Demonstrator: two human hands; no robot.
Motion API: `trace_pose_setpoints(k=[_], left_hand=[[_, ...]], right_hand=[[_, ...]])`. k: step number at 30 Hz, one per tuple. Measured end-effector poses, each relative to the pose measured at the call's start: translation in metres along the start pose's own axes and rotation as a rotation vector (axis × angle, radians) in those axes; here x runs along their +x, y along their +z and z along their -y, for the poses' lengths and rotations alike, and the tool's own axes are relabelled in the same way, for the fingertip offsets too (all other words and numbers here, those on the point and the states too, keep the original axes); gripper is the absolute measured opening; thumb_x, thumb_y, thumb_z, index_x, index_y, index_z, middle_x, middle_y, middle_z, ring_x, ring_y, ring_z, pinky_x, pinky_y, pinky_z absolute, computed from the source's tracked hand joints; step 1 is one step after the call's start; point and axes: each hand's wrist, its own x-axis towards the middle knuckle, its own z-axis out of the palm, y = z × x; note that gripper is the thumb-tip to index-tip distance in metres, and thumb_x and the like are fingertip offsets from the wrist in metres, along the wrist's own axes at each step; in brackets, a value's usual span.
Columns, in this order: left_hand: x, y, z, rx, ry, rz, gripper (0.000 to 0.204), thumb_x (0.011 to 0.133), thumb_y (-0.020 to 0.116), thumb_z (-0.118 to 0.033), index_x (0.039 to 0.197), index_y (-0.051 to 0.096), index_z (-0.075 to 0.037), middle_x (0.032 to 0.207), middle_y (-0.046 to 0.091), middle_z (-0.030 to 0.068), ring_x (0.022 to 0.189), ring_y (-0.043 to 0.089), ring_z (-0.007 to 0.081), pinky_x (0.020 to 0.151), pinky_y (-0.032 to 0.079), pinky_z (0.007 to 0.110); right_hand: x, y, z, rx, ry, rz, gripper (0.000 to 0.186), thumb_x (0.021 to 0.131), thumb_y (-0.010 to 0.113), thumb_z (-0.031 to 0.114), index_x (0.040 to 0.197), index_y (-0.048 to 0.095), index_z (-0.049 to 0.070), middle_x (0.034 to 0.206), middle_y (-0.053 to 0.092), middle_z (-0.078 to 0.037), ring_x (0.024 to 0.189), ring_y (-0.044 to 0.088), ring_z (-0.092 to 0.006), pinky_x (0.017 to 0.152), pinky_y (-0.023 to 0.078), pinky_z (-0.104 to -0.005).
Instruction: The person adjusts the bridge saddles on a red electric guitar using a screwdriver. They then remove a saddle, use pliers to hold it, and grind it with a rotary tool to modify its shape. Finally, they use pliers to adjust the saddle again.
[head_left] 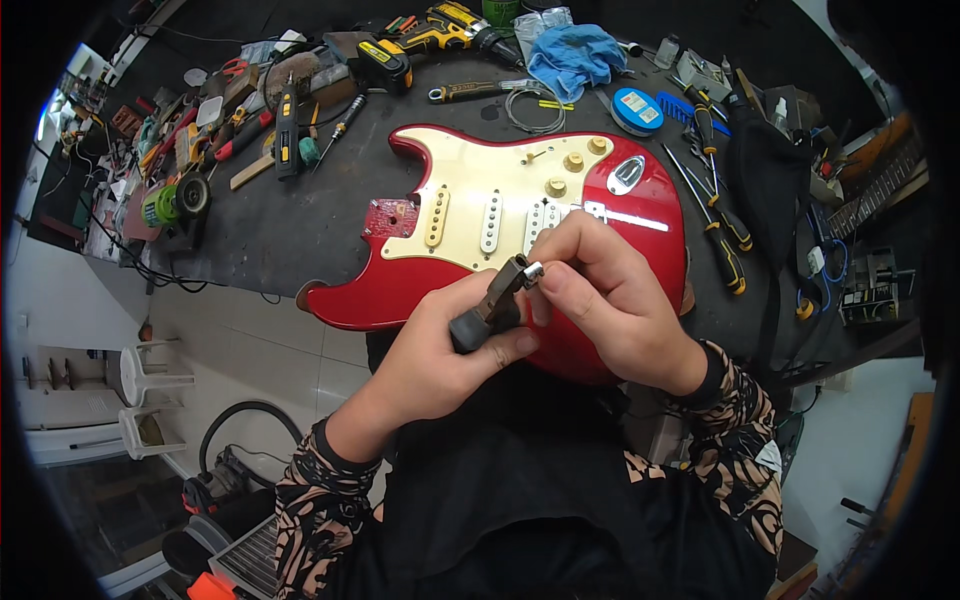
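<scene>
A red electric guitar body (640, 190) with a cream pickguard (480, 175) lies on a dark workbench (290, 225), its neck pocket toward the left. My left hand (440, 350) grips a dark grey metal block (492, 305), a bridge-like part, above the guitar's lower edge. My right hand (605, 295) pinches a small silvery piece (534, 270) at the top end of that block. Both hands touch the part and each other.
Behind the guitar lie a yellow cordless drill (420, 40), screwdrivers (715, 225), a blue cloth (575, 55), a coiled string (530, 108), a round blue tin (637, 110) and assorted hand tools (230, 120). White plastic chairs (140, 400) stand on the tiled floor at left.
</scene>
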Motion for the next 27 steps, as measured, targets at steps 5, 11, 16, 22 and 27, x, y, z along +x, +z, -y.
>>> trace_pose_setpoints(k=[5,11,16,22,27], left_hand=[[0.0,0.005,0.003,-0.064,-0.003,-0.021,0.02,0.099,0.078,-0.008,0.114,0.067,-0.002,0.099,0.067,0.0012,0.095,0.061,0.0109,0.087,0.051,0.031],[-0.002,-0.003,0.008,0.145,-0.107,0.012,0.017,0.098,0.079,-0.01,0.104,0.064,-0.004,0.088,0.062,0.0,0.083,0.055,0.01,0.077,0.047,0.031],[-0.003,0.001,0.005,0.09,-0.083,0.006,0.018,0.099,0.079,-0.011,0.103,0.063,-0.002,0.086,0.064,0.0025,0.083,0.055,0.0109,0.077,0.049,0.032],[-0.001,0.01,0.002,-0.048,-0.028,-0.055,0.018,0.1,0.077,-0.01,0.107,0.064,-0.002,0.092,0.065,0.0,0.088,0.058,0.0111,0.084,0.051,0.031],[-0.001,0.004,0.006,-0.103,-0.151,0.046,0.02,0.101,0.078,-0.016,0.107,0.065,-0.004,0.086,0.061,-0.003,0.081,0.055,0.0081,0.076,0.048,0.028]], right_hand=[[-0.002,0.006,-0.001,-0.178,-0.11,-0.088,0.011,0.11,0.064,0.007,0.118,0.062,-0.001,0.1,0.066,-0.004,0.096,0.062,-0.0086,0.089,0.051,-0.0284],[0.003,-0.011,0.02,-0.477,-0.186,-0.063,0.007,0.109,0.063,0.003,0.115,0.064,-0.002,0.1,0.067,-0.005,0.091,0.065,-0.0107,0.082,0.053,-0.0285],[0.0,-0.016,0.012,-0.511,-0.228,-0.041,0.009,0.11,0.062,0.004,0.118,0.062,-0.001,0.102,0.067,-0.005,0.093,0.066,-0.0108,0.084,0.053,-0.0277],[-0.003,0.002,-0.003,-0.029,-0.118,-0.082,0.023,0.105,0.067,-0.002,0.126,0.057,0.0,0.108,0.066,-0.004,0.097,0.067,-0.0109,0.089,0.055,-0.029],[0.002,-0.012,0.002,-0.395,-0.303,-0.119,0.023,0.097,0.072,-0.007,0.117,0.066,0.002,0.105,0.068,-0.007,0.094,0.07,-0.0163,0.088,0.055,-0.0315]])
